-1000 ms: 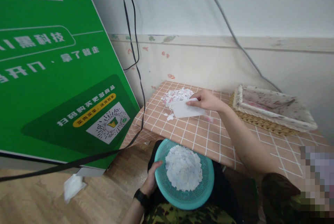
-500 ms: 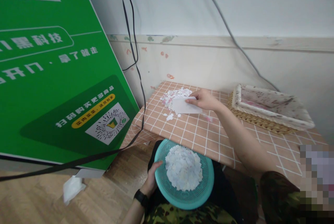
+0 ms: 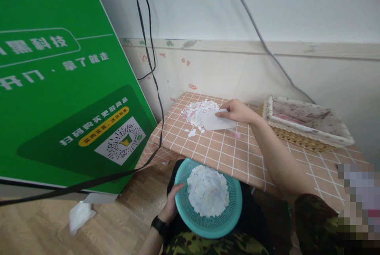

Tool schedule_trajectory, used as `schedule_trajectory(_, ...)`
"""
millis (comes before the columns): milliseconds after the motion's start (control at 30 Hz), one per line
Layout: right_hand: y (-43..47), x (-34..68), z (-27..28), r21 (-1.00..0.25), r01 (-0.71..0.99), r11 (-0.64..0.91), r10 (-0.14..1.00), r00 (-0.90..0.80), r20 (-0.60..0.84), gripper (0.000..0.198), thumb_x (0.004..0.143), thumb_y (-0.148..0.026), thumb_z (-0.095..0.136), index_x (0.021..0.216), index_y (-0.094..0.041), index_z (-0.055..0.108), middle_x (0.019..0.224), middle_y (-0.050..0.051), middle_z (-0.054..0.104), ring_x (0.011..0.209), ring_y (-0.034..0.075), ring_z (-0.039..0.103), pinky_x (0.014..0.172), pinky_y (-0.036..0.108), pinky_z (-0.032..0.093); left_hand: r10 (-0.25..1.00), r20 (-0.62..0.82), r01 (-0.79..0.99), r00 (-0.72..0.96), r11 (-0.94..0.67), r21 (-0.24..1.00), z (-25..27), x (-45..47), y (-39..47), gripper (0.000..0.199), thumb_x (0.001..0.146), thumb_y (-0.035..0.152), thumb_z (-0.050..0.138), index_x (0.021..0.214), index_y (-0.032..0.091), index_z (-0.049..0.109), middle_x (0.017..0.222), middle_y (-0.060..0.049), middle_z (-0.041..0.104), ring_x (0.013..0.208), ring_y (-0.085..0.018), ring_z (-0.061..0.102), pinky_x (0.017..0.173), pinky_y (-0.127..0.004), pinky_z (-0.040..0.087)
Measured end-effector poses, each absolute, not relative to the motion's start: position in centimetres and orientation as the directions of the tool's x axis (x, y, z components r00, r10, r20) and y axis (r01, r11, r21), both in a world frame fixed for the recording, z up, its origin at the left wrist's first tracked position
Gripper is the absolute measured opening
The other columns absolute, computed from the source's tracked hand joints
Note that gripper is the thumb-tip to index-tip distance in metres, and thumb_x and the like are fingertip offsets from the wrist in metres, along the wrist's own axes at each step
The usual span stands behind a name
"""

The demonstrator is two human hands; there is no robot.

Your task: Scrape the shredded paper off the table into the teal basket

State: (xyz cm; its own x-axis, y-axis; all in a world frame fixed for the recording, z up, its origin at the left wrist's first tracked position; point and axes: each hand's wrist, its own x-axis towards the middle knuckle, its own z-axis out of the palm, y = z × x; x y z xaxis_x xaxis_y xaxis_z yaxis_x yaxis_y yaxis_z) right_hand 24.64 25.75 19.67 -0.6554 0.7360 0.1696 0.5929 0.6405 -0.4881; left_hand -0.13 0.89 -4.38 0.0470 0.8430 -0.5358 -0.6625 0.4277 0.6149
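Observation:
My left hand (image 3: 173, 203) grips the left rim of a round teal plastic basket (image 3: 190, 223) resting on my lap, below the table edge. A mound of white paper scraps (image 3: 208, 191) fills the middle of the basket. Over the table, my right hand (image 3: 236, 111) pinches a flat white sheet of paper (image 3: 219, 121) by its upper side, fingers closed. Just left of that sheet lies a pile of torn paper bits (image 3: 198, 111), white with some pink. The sheet hides the pile's right part.
The table (image 3: 237, 156) has a brown checked cloth. A cloth-lined wicker basket (image 3: 303, 138) stands at its right rear. At left is a large green panel (image 3: 97, 100), with a black strap (image 3: 160, 128) hanging in front. A white bag (image 3: 80, 216) lies on the wooden floor.
My right hand has shifted slightly right with the sheet, away from the pile, uncovering a little more of it. My left hand keeps its hold on the basket.

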Motion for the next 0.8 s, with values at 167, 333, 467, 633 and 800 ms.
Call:
schedule_trajectory(167,25.6,24.2,19.7,-0.528,0.569,0.631,0.718,-0.686,0.119,0.029,0.079,-0.038,0.054,0.071,-0.013,0.067,0.059,0.001,0.056,0.052,0.009,0.042,0.049,0.025,0.027,0.848,-0.528,-0.662,0.046,0.422,0.620,-4.4,-0.2,0.9,0.031,0.070,0.034,0.064,0.087,0.009,0.072,0.082,-0.011,0.074,0.074,-0.026,0.065,0.081,-0.041,0.046)
schedule_trajectory(333,25.4,24.0,19.6,-0.497,0.569,0.655,0.709,-0.689,0.146,0.029,0.078,-0.037,0.055,0.065,-0.014,0.064,0.056,0.000,0.054,0.051,0.009,0.042,0.049,0.025,0.027,0.851,-0.523,-0.653,0.035,0.416,0.633,-4.3,-0.2,0.9,0.033,0.070,0.035,0.064,0.088,0.009,0.071,0.083,-0.011,0.074,0.076,-0.027,0.065,0.081,-0.041,0.046)
schedule_trajectory(467,25.4,24.1,19.8,-0.512,0.539,0.669,0.672,-0.733,0.105,0.029,0.079,-0.038,0.055,0.068,-0.014,0.065,0.057,0.000,0.055,0.052,0.009,0.043,0.049,0.024,0.027,0.844,-0.534,-0.649,0.044,0.431,0.627,-4.4,-0.2,1.0,0.031,0.070,0.035,0.064,0.085,0.009,0.072,0.081,-0.011,0.074,0.073,-0.026,0.065,0.080,-0.041,0.046)
schedule_trajectory(633,23.5,23.4,21.2,-0.468,0.522,0.713,0.659,-0.728,0.191,0.032,0.083,-0.039,0.052,0.066,-0.014,0.064,0.055,-0.001,0.054,0.050,0.008,0.043,0.048,0.023,0.028,0.861,-0.507,-0.657,0.040,0.405,0.635,-4.6,-0.3,0.9,0.032,0.071,0.035,0.064,0.089,0.009,0.071,0.082,-0.010,0.073,0.074,-0.025,0.064,0.080,-0.040,0.045)
schedule_trajectory(800,15.0,20.3,18.4,-0.257,0.593,0.763,0.638,-0.627,0.447,0.028,0.091,-0.028,0.042,0.087,-0.015,0.066,0.062,0.002,0.061,0.053,0.010,0.052,0.052,0.025,0.036,0.864,-0.504,-0.648,0.024,0.397,0.650,-4.4,-0.4,0.8,0.025,0.071,0.032,0.064,0.081,0.010,0.072,0.076,-0.008,0.073,0.068,-0.021,0.063,0.075,-0.035,0.046)
